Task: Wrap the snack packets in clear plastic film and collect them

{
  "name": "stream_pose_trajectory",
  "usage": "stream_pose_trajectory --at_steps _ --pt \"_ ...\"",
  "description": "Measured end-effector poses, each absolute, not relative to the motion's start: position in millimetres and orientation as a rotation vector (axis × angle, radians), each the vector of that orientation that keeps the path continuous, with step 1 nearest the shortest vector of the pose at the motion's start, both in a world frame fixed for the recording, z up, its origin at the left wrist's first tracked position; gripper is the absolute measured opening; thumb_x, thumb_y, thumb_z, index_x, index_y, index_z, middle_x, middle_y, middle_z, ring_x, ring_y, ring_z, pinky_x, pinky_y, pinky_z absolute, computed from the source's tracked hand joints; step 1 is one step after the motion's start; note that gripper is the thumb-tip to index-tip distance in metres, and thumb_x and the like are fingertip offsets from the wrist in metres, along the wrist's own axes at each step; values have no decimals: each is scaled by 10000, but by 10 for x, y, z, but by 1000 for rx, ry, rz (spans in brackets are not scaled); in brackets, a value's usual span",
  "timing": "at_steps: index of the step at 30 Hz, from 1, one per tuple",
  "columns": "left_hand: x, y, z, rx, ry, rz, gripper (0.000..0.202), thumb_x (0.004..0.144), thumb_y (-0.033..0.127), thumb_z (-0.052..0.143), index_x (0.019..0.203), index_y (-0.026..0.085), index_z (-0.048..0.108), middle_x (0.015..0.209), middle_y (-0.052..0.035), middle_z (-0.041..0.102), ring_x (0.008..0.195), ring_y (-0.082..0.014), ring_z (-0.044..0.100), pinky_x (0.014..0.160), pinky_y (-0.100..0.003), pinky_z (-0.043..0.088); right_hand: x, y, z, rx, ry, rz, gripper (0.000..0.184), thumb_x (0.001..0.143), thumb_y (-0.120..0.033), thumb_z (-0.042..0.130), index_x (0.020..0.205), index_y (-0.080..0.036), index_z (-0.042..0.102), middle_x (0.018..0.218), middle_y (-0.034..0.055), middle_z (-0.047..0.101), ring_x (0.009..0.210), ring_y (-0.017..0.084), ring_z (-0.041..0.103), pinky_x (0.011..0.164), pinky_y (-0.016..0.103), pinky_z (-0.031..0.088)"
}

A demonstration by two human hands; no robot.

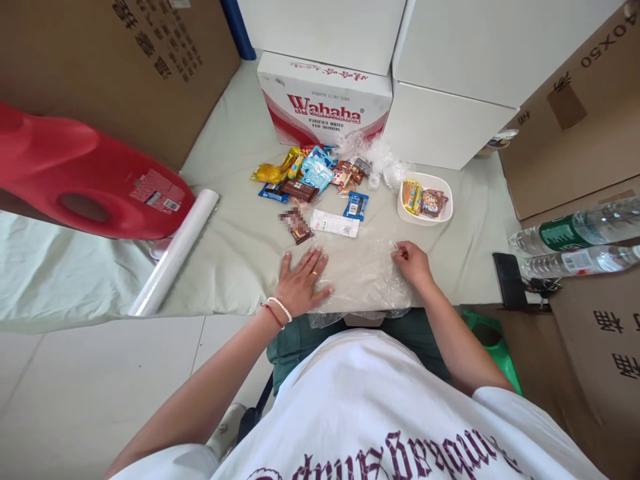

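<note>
A clear plastic bag (364, 277) lies flat on the pale cloth-covered surface (235, 247) in front of me. My left hand (302, 285) rests flat on the bag's left edge with its fingers spread. My right hand (411, 261) pinches the bag's upper right edge with closed fingers. Just beyond the bag lie a white sachet (335, 223) and a pile of small snack packets (310, 177). A white bowl (425, 199) with a few packets in it sits to the right of the pile.
A red jug (75, 177) and a roll of clear film (175, 250) lie at the left. A Wahaha carton (324, 100), white boxes and brown cartons ring the surface. Water bottles (575, 243) and a black phone (509, 280) lie at the right.
</note>
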State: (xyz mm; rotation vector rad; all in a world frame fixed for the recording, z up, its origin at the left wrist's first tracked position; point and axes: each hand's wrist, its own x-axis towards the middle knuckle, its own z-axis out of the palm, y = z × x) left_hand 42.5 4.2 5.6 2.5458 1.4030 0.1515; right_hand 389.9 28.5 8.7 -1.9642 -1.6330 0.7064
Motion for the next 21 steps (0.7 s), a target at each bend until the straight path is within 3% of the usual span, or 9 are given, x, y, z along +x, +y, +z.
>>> stream_pose_trajectory --at_steps 3,7,10,14,17,21 --pt "372 31 60 2554 1384 159 845 988 668 432 1666 193 260 1722 -179 232 1598 -357 265 1267 -694 -41 4092 265 141 -1999 -1567 781 358 823 -421 601 1090 -202 695 852 35 685 736 201 622 777 362 526" --pt "379 22 75 2558 1353 216 835 992 677 424 1658 194 285 1721 -175 242 1599 -361 263 1265 -708 -39 4039 487 392 -2041 -1630 511 331 859 -407 550 1055 -199 716 949 76 719 826 220 649 830 370 512" --pt "385 19 85 2539 1357 257 730 1033 605 378 1645 211 324 1714 -160 275 1591 -342 289 1273 -701 -17 3737 863 574 -2010 -1803 475 313 923 -396 499 1030 -213 728 960 86 747 875 239 675 827 359 499" --pt "398 5 80 2503 1404 291 598 1079 473 304 1621 232 380 1703 -123 317 1580 -294 329 1290 -673 11 3231 1474 613 -2260 -1856 501 422 985 -523 480 1012 -198 747 998 162 767 967 315 703 826 392 489" --pt "404 -10 76 2493 1417 323 593 1072 469 339 1614 237 394 1698 -114 331 1576 -290 339 1298 -659 45 2963 1813 508 -2413 -1771 507 468 938 -599 572 1019 -169 739 1107 231 750 1052 357 699 844 413 493" --pt "398 -23 88 2473 1428 360 589 1067 475 360 1607 247 415 1690 -109 346 1570 -281 352 1311 -624 71 2871 1988 309 -2318 -1628 595 421 798 -553 749 976 -174 713 987 153 758 927 291 707 764 353 504"
